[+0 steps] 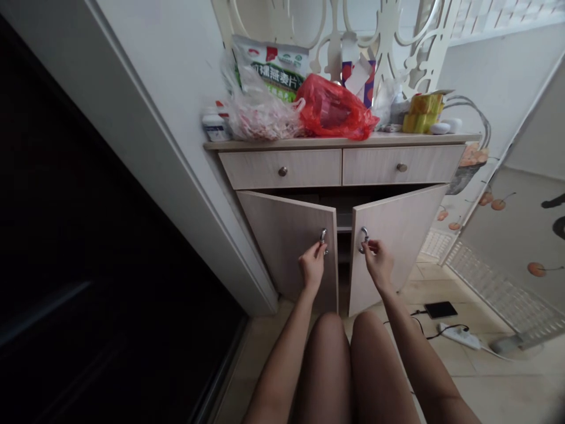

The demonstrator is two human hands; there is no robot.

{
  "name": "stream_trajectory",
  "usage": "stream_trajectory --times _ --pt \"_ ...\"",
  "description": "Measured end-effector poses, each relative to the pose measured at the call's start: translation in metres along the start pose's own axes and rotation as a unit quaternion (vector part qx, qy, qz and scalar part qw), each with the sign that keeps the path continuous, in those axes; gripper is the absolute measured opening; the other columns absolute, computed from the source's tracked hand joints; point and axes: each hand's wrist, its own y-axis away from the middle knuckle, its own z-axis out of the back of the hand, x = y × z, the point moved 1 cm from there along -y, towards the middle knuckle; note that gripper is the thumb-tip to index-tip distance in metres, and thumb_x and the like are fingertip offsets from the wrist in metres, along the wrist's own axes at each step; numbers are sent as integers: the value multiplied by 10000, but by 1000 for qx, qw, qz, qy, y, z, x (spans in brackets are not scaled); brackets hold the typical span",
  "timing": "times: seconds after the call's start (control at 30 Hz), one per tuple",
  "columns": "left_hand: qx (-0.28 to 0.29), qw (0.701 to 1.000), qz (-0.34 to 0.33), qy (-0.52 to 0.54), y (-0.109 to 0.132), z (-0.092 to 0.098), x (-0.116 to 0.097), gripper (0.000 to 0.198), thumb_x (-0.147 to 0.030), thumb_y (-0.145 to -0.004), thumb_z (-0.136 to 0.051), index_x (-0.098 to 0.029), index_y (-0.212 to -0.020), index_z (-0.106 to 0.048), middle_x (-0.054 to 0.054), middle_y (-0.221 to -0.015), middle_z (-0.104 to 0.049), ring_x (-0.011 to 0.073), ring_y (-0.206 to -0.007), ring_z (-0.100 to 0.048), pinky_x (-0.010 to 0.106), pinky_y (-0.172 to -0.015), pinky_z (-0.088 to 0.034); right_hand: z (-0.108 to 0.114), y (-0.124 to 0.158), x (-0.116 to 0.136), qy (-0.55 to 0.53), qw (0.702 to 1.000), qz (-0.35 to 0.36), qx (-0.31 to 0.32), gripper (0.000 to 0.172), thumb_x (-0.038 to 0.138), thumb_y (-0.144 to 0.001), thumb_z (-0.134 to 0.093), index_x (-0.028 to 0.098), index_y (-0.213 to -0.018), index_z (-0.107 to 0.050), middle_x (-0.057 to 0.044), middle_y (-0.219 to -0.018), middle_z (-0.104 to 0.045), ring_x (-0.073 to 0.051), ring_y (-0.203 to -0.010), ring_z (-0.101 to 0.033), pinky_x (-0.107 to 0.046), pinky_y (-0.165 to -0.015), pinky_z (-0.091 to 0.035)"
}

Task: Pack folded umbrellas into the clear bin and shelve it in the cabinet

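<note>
On a tiled floor (441,288), two cabinet doors (286,247) stand open, the left hand (312,266) and right hand (377,264) each pinching one ring pull (323,240).

cabinet interior (343,235) mostly hidden, red bag (331,109) contents unclear

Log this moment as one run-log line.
left hand: holds ring pull of left cabinet door | right hand: holds ring pull of right cabinet door | doors: both partly open

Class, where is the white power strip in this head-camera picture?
In the head view, the white power strip lies on the tiled floor to the right of the person's right knee, just below and right of a black phone.
</note>
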Motion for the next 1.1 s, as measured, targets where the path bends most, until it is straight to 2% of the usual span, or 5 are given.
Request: stream_trajectory --times 0.13,0.33,0.6,0.9,1.1 --pt "30 998 3 -55 -22 -26 -7 219 -321 -897 -632 -191 -996 -777 101 -900 -784 188 -807 -722 237 -720 -494 -31 -23 2 28 999 10 14 435 587 -911 -467 190 -921 -645 -104 -900 -751 -234 -812 -708 -326 -729 -482" --pt "51 993 -3 -110 -44 -43 -15 196 -297 -912 -635 -176 -976 -776 123 -939 -779 193 -851 -720 240 -740 -456 -56 -45 2 57 998 16 27 397 534 -943 -450 186 -971 -638 -93 -923 -749 -219 -816 -698 -294 -698 -435" --pt "75 991 29 -110 -72 -60 -21 191 -301 -895 -665 -168 -973 -778 121 -968 -778 199 -854 -717 249 -715 -438 -75 -70 3 93 994 -9 50 362 506 -939 -468 189 -970 -639 -95 -923 -740 -225 -807 -682 -287 -678 -413" --pt "81 992 30 -87 -88 -74 -14 181 -284 -883 -666 -160 -954 -777 124 -992 -774 211 -876 -713 267 -746 -466 -93 -88 -5 88 995 7 35 423 543 -929 -428 177 -937 -639 -119 -867 -726 -238 -779 -668 -317 -697 -442" --pt "126 989 9 -71 -97 -78 -6 174 -192 -900 -603 -152 -957 -762 89 -957 -776 190 -860 -705 254 -760 -466 -99 -97 -6 87 995 11 41 324 454 -905 -495 165 -915 -642 -122 -868 -731 -233 -764 -658 -307 -678 -435"
